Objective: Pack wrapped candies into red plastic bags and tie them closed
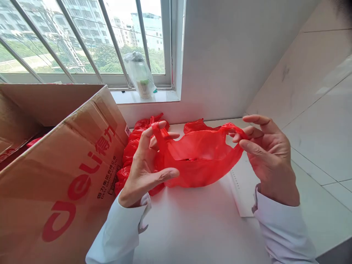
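Observation:
A red plastic bag (203,172) is stretched between my two hands above the white table. One of its handle loops hangs over the index finger of my left hand (145,161), whose thumb stands apart from the other fingers. My right hand (269,154) pinches the opposite handle between thumb and fingers, with the index finger raised. The bag's mouth faces up toward me, and something dark red shows faintly through it. Behind the left hand, several knotted red bags (132,146) are bunched against the box. Another red bag (194,125) lies behind the stretched one.
A large open cardboard box (90,183) fills the left side, with red items inside. White paper (244,194) lies under the right hand on the table (192,227). A jar in a clear bag (141,79) stands on the windowsill below a barred window.

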Demonstrator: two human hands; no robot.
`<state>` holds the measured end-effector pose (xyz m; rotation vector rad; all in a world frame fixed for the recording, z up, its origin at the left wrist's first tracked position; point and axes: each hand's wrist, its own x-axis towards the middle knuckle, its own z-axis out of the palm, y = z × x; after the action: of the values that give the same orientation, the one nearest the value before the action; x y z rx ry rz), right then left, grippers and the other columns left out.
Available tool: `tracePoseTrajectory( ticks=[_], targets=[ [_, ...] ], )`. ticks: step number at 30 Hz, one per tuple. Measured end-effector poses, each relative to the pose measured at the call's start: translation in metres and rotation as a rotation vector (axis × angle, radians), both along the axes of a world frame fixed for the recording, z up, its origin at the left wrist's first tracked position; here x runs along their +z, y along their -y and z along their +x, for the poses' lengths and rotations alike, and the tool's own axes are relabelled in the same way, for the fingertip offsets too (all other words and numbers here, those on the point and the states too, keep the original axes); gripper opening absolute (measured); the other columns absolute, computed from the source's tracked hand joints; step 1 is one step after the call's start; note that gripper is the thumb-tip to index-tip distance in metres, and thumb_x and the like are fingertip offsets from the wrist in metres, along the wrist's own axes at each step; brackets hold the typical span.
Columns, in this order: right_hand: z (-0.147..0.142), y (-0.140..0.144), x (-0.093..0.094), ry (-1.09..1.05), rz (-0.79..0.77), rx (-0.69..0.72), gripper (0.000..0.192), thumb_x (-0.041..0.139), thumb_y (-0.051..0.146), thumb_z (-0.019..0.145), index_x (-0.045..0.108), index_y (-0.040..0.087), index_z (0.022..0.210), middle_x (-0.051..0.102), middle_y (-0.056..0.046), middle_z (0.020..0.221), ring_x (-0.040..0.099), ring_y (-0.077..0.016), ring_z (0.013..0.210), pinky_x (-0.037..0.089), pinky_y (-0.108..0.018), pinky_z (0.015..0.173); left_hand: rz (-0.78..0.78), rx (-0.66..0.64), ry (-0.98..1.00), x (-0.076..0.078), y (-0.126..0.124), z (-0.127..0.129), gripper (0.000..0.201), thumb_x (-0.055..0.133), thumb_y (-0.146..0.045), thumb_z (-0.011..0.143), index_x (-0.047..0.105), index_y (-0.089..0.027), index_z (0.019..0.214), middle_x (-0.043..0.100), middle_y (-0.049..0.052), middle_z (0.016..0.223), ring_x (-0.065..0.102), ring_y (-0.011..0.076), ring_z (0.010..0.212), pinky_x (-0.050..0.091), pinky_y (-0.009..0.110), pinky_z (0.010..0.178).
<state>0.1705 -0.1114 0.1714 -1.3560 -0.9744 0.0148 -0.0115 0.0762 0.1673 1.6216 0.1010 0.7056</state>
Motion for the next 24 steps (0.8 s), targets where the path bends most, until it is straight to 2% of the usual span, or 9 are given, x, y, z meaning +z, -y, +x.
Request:
tracePoseTrajectory(
  ticks=[2, 5, 7, 9, 11, 13, 15, 19, 24],
  targets=[
    [-0.007, -0.005, 0.004, 0.070, 0.020, 0.010, 0.035, 0.064, 0.019, 0.084, 0.057, 0.032, 0.115, 0.059, 0.002, 0.079, 0.066, -0.0198, 0.087, 0.053, -0.045, 0.092, -0.007, -0.051, -0.029, -0.002, 0.003, 0.007, 0.073, 0.076, -0.041, 0.074, 0.038, -0.034, 0.137, 0.061, 0.002, 0.103, 0.058, 0.0214, 0.103, 0.049, 0.033, 0.092],
    [-0.020, -0.011, 0.009, 0.259, 0.000, 0.108, 0.035, 0.066, 0.013, 0.082, 0.059, 0.030, 0.112, 0.064, 0.002, 0.088, 0.066, -0.0164, 0.084, 0.054, -0.039, 0.089, 0.119, -0.111, -0.169, -0.001, 0.012, 0.012, 0.075, 0.077, -0.035, 0.072, 0.037, -0.028, 0.135, 0.050, -0.005, 0.072, 0.051, 0.0141, 0.069, 0.047, 0.025, 0.063],
    [-0.030, -0.015, 0.012, 0.377, -0.050, 0.251, 0.035, 0.063, 0.010, 0.084, 0.059, 0.029, 0.114, 0.067, 0.001, 0.093, 0.065, -0.0143, 0.080, 0.055, -0.035, 0.084, 0.279, -0.123, -0.247, 0.000, 0.023, 0.013, 0.078, 0.081, -0.031, 0.066, 0.040, -0.025, 0.132, 0.050, -0.005, 0.072, 0.048, 0.0132, 0.064, 0.045, 0.025, 0.059],
    [-0.039, -0.022, 0.016, 0.476, -0.120, 0.441, 0.033, 0.058, 0.010, 0.086, 0.057, 0.027, 0.114, 0.068, 0.001, 0.093, 0.065, -0.0142, 0.082, 0.056, -0.034, 0.083, 0.412, -0.142, -0.277, 0.001, 0.033, 0.015, 0.059, 0.077, -0.032, 0.067, 0.051, -0.025, 0.120, 0.057, -0.002, 0.081, 0.054, 0.0163, 0.073, 0.047, 0.029, 0.065],
    [-0.048, -0.030, 0.020, 0.585, -0.172, 0.615, 0.029, 0.052, 0.010, 0.089, 0.056, 0.024, 0.113, 0.069, -0.001, 0.096, 0.064, -0.0150, 0.090, 0.055, -0.032, 0.084, 0.457, -0.171, -0.298, -0.001, 0.041, 0.016, 0.025, 0.066, -0.036, 0.076, 0.063, -0.025, 0.097, 0.062, 0.001, 0.087, 0.058, 0.0198, 0.078, 0.047, 0.031, 0.065],
    [-0.051, -0.038, 0.023, 0.669, -0.167, 0.717, 0.023, 0.051, 0.013, 0.091, 0.057, 0.020, 0.112, 0.070, -0.003, 0.102, 0.064, -0.0155, 0.095, 0.055, -0.031, 0.085, 0.427, -0.161, -0.330, -0.004, 0.043, 0.017, 0.023, 0.052, -0.041, 0.085, 0.066, -0.024, 0.079, 0.062, 0.001, 0.074, 0.057, 0.0190, 0.069, 0.044, 0.031, 0.055],
    [-0.048, -0.041, 0.022, 0.666, -0.104, 0.687, 0.022, 0.053, 0.017, 0.092, 0.058, 0.018, 0.113, 0.071, -0.005, 0.103, 0.064, -0.0160, 0.096, 0.054, -0.032, 0.086, 0.379, -0.128, -0.350, -0.009, 0.040, 0.017, 0.036, 0.042, -0.044, 0.091, 0.066, -0.023, 0.073, 0.057, 0.000, 0.063, 0.054, 0.0172, 0.060, 0.041, 0.030, 0.050],
    [-0.024, -0.037, 0.007, 0.434, -0.144, 0.302, 0.024, 0.053, 0.020, 0.094, 0.060, 0.022, 0.117, 0.068, -0.005, 0.108, 0.063, -0.0164, 0.098, 0.054, -0.032, 0.083, 0.204, -0.045, -0.385, -0.014, 0.032, 0.018, 0.038, 0.038, -0.045, 0.095, 0.066, -0.023, 0.085, 0.059, -0.001, 0.071, 0.054, 0.0159, 0.066, 0.044, 0.026, 0.054],
    [-0.002, -0.039, -0.018, 0.189, -0.402, 0.504, 0.018, 0.065, 0.030, 0.087, 0.064, 0.021, 0.103, 0.069, -0.001, 0.088, 0.064, -0.0124, 0.077, 0.053, -0.025, 0.068, 0.011, -0.075, -0.418, -0.012, 0.028, 0.022, 0.039, 0.042, -0.054, 0.093, 0.055, -0.021, 0.078, 0.049, -0.002, 0.071, 0.041, 0.0107, 0.059, 0.038, 0.020, 0.049]
  ],
)
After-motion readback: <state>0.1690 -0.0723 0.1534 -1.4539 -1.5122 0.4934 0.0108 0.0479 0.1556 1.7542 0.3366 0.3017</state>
